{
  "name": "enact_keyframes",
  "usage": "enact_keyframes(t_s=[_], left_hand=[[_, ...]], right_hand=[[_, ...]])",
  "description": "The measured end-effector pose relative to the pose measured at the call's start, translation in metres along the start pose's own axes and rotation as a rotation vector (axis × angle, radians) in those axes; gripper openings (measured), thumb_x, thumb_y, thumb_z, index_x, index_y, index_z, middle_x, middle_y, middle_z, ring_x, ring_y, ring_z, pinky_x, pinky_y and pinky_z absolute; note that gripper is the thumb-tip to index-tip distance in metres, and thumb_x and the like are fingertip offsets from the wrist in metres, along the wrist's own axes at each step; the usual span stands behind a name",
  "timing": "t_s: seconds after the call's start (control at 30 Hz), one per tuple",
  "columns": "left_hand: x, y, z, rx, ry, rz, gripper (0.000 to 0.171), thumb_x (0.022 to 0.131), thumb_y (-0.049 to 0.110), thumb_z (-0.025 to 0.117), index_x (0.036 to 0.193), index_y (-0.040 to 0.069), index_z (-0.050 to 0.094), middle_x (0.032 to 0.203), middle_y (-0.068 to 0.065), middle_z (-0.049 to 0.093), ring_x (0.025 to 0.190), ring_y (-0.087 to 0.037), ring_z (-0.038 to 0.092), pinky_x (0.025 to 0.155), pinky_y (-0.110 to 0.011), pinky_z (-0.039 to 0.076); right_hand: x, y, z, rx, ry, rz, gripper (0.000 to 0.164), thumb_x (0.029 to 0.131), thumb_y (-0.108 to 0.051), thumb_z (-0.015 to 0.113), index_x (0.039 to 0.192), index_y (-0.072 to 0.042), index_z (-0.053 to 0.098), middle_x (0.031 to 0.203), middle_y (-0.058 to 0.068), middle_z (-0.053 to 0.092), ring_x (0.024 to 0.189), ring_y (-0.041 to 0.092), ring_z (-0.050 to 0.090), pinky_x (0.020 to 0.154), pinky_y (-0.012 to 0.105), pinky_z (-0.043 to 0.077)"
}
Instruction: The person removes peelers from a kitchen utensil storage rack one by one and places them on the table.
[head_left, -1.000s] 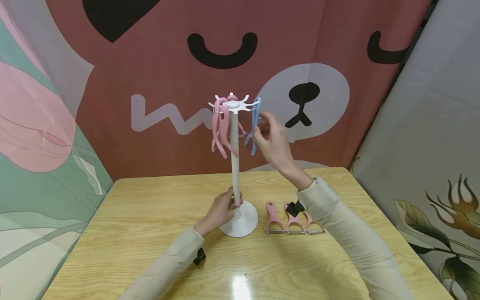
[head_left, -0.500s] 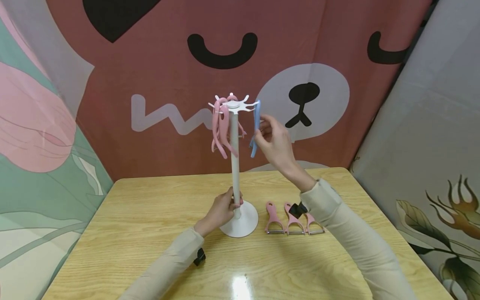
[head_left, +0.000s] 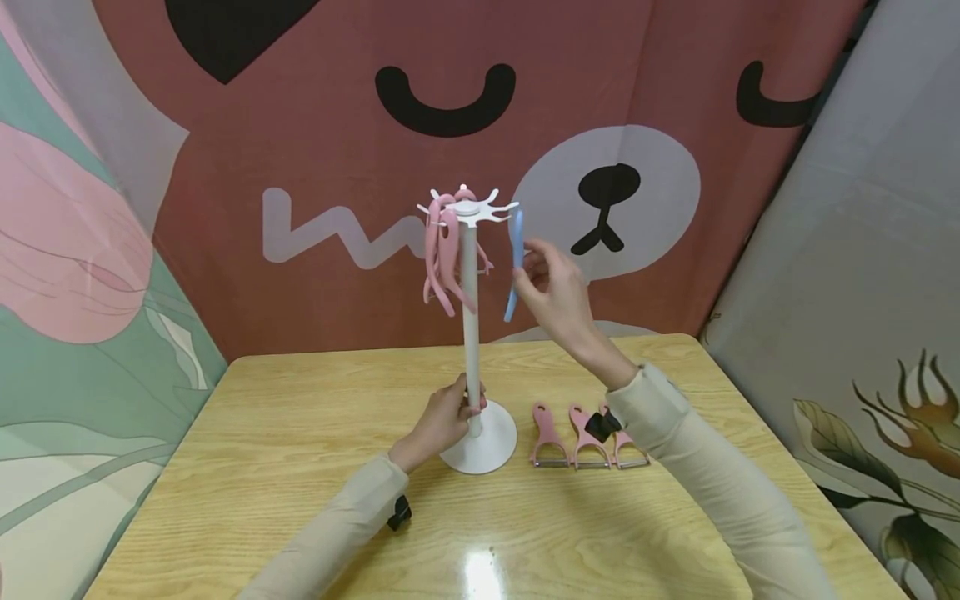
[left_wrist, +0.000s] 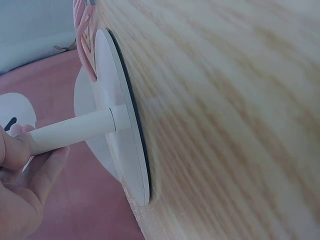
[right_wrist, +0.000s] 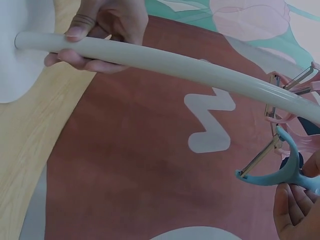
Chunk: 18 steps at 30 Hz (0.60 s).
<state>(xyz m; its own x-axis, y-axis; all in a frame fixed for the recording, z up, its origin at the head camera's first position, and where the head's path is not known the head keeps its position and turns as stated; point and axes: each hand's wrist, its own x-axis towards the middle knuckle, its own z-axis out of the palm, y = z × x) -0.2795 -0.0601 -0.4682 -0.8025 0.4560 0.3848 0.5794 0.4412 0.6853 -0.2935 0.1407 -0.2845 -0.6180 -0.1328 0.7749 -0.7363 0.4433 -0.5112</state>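
Note:
My left hand [head_left: 438, 423] grips the white pole [head_left: 471, 350] of an upright hanging stand, low down above its round base [head_left: 491, 446]. In the right wrist view, its thumb and fingers wrap the pole. Beside the hooked top [head_left: 468, 208], my right hand [head_left: 558, 296] pinches a blue peeler [head_left: 517, 250] by its handle, blade end down. The peeler's top is right at a hook's tip; whether it touches cannot be told. Several pink peelers [head_left: 448, 250] hang on the left and back hooks. The blue peeler's metal blade [right_wrist: 258, 159] shows in the right wrist view.
Three pink peelers [head_left: 547, 433] lie in a row on the wooden table [head_left: 315, 433], right of the base, the rightmost partly behind the right wrist's black camera [head_left: 602, 427]. A printed curtain [head_left: 322, 167] hangs behind the table.
My right hand has moved slightly down and right with the blue peeler, whose top has dropped from over the hook to its tip. The peeler has also turned edge-on. My left hand stays put.

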Motion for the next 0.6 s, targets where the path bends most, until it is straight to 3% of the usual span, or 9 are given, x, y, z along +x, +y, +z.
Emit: enact_keyframes(t_s=[0.6], left_hand=[[0.0,0.0,0.001,0.002,0.002,-0.003,0.024,0.09,-0.01,0.064,0.111,0.0,0.056,0.092,-0.003,0.066,0.091,-0.02,0.069,0.076,-0.032,0.058]], right_hand=[[-0.013,0.014,-0.004,-0.071,-0.031,0.038,0.033,0.094,-0.006,0.064,0.124,0.005,0.058,0.093,0.011,0.064,0.08,0.019,0.063,0.069,0.026,0.051]])
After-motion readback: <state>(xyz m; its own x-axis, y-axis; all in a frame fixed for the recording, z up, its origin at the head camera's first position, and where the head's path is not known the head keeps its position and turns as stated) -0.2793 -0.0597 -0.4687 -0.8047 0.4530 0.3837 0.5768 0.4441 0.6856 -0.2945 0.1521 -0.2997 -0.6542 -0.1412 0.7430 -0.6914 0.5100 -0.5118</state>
